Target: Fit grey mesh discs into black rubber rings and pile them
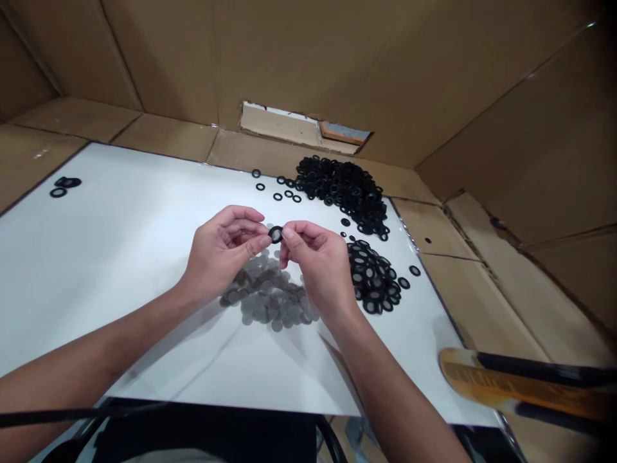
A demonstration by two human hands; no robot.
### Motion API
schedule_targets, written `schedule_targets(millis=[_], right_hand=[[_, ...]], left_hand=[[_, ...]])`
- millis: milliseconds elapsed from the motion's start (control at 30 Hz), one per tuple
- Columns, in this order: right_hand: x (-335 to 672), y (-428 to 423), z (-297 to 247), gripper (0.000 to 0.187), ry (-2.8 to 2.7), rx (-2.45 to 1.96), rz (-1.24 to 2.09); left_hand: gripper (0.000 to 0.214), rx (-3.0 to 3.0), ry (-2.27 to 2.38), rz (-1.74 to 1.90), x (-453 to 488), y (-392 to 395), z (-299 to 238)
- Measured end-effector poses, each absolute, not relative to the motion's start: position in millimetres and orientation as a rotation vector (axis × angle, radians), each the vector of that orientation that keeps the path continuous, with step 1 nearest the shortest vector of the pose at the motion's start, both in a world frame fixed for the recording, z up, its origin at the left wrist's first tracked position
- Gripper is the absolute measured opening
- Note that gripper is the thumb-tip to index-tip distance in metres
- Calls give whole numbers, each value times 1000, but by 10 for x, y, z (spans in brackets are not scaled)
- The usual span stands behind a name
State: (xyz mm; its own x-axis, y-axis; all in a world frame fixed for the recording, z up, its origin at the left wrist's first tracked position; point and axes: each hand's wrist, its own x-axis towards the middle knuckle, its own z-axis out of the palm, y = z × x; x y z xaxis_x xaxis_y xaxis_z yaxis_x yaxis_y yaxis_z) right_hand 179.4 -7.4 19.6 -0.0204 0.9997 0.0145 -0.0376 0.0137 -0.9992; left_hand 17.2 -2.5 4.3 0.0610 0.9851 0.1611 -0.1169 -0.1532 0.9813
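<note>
My left hand (pixel 224 251) and my right hand (pixel 313 267) meet above the white sheet (pixel 96 270), their fingertips pinching a small black rubber ring (pixel 276 234) from either side. Its centre looks grey, possibly a mesh disc. Right below my hands lies a spread of grey mesh discs (pixel 267 297). Beyond my right hand is a heap of black rings with grey centres (pixel 371 276). A larger heap of plain black rubber rings (pixel 342 191) sits further back, with several loose rings (pixel 278 197) to its left.
Cardboard walls and floor panels (pixel 434 228) surround the white sheet, with a rectangular gap (pixel 284 127) in the back wall. A small group of black rings (pixel 65 185) lies at the far left. A blurred orange-and-black object (pixel 511 386) juts in at the lower right.
</note>
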Motion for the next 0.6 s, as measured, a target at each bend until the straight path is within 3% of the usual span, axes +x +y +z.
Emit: schedule_targets(millis=[600], right_hand=[[1780, -67, 177, 13, -1242, -982, 1212]], left_hand=[[37, 1277, 1010, 1313, 177, -63, 108]])
